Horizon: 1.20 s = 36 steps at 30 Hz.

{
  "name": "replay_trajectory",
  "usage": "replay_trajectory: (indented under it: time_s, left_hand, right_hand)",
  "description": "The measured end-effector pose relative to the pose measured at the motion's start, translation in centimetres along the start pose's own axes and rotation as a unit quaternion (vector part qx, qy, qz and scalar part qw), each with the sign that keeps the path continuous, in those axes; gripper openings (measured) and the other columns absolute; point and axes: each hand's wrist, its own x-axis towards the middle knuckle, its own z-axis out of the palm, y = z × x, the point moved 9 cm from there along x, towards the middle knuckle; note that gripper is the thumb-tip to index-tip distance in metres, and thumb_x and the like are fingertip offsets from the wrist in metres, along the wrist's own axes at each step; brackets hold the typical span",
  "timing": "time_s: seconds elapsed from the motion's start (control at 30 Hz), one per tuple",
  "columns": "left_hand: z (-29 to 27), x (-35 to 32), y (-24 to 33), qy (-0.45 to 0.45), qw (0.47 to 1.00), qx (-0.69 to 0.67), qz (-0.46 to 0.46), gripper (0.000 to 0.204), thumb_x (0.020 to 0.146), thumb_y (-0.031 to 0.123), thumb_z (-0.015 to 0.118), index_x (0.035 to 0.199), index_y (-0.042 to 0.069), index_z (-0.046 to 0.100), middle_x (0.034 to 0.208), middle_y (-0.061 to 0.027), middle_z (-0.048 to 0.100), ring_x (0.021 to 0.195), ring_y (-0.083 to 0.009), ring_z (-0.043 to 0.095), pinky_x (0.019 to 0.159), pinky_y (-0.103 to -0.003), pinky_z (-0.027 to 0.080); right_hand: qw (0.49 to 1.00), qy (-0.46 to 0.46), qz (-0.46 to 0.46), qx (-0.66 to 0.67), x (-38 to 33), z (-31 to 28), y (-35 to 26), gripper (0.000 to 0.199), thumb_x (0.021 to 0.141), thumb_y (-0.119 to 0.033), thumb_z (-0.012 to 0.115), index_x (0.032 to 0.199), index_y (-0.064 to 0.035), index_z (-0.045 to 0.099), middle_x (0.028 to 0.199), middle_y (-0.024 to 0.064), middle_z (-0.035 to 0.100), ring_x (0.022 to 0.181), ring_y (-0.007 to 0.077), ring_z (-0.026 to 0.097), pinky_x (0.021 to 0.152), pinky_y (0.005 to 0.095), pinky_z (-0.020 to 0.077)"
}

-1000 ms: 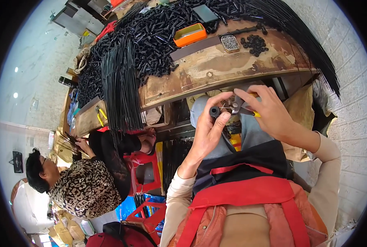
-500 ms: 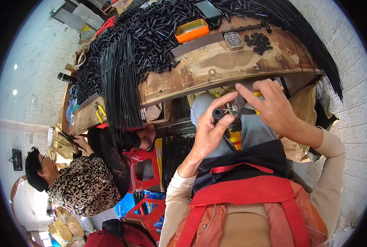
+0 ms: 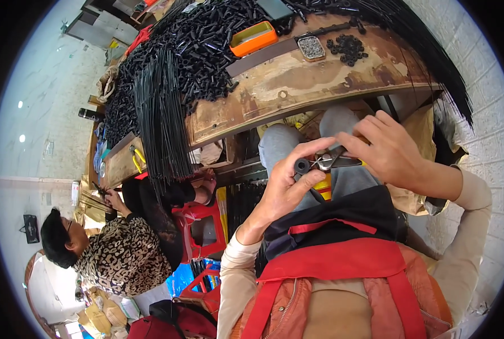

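Note:
Over my lap, my left hand [image 3: 286,181] grips a short black tubular piece [image 3: 302,165] between thumb and fingers, its round hollow end showing. Close beside it is the metal head of a pair of pliers [image 3: 325,163], its jaws near the tube and a thin pale strand by them. My right hand [image 3: 384,147] is closed round the pliers' handles, mostly hidden by its palm; a bit of yellow shows under the fingers. Its fingertips are smeared by motion and come close to my left fingertips.
The wooden bench [image 3: 286,85] ahead carries a heap of black tubular parts [image 3: 206,51], an orange box [image 3: 254,39], a small tray of metal bits [image 3: 311,48] and black rings [image 3: 348,50]. Thin black rods [image 3: 158,113] hang over its edge. A co-worker [image 3: 116,243] sits at left.
My right hand has shifted slightly right and down, its extended index finger now bent in. The pliers' head has turned and sits lower, nearer the tube. The whole view has shifted a little.

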Motion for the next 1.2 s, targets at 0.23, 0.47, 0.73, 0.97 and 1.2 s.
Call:
replay_trajectory:
  time_s: [0.23, 0.47, 0.73, 0.97, 1.2]
  left_hand:
    - [2.1, -0.4, -0.6, -0.135, 0.987, 0.015, -0.09, 0.049, 0.083, 0.013, 0.072, 0.129, 0.004, 0.057, 0.125, -0.0062, 0.062, 0.094, -0.012, 0.057, 0.084, -0.026, 0.045]
    - [0.9, 1.1, -2.4, -0.018, 0.993, -0.03, -0.114, 0.046, 0.091, 0.017, 0.067, 0.131, 0.0, 0.054, 0.115, -0.0087, 0.065, 0.102, -0.016, 0.06, 0.089, -0.029, 0.045]
    - [1.6, 1.2, -1.4, -0.098, 0.992, -0.055, -0.061, 0.046, 0.091, 0.027, 0.068, 0.125, -0.002, 0.059, 0.119, -0.0106, 0.063, 0.108, -0.0169, 0.059, 0.093, -0.03, 0.045]
    - [0.2, 2.5, -1.6, -0.014, 0.995, -0.05, -0.083, 0.05, 0.094, 0.035, 0.064, 0.127, -0.002, 0.057, 0.108, -0.0009, 0.06, 0.085, -0.0063, 0.052, 0.077, -0.02, 0.044]
    - [0.7, 2.2, -1.9, -0.078, 0.995, -0.035, -0.046, 0.053, 0.094, 0.039, 0.063, 0.127, -0.002, 0.057, 0.119, -0.0039, 0.062, 0.092, -0.0079, 0.055, 0.078, -0.022, 0.045]
  right_hand:
    - [0.614, -0.449, 0.293, 0.579, -3.6, 3.2, -0.8, 0.05, 0.075, -0.024, 0.08, 0.108, 0.0006, 0.053, 0.059, 0.0092, 0.059, 0.051, 0.0225, 0.062, 0.047, 0.0332, 0.0443]
    - [0.992, 0.046, 0.069, 0.097, -1.1, -3.0, 2.1, 0.039, 0.079, -0.017, 0.071, 0.111, -0.0035, 0.053, 0.08, 0.0146, 0.058, 0.074, 0.0322, 0.062, 0.063, 0.0388, 0.0501]
    - [0.594, -0.411, 0.329, 0.608, -4.8, 2.8, 0.4, 0.046, 0.079, -0.016, 0.077, 0.111, 0.0021, 0.05, 0.063, 0.009, 0.059, 0.056, 0.0196, 0.063, 0.052, 0.0333, 0.0475]
    - [0.999, 0.03, -0.014, 0.014, 0.1, -4.4, 1.8, 0.034, 0.084, -0.013, 0.07, 0.107, 0.0023, 0.05, 0.064, 0.0109, 0.057, 0.053, 0.0256, 0.061, 0.054, 0.0356, 0.0478]
    - [0.856, -0.257, 0.26, 0.366, -2.1, 0.3, 3.1, 0.041, 0.082, -0.015, 0.07, 0.112, 0.0009, 0.047, 0.065, 0.0123, 0.058, 0.055, 0.0288, 0.06, 0.053, 0.0371, 0.0477]
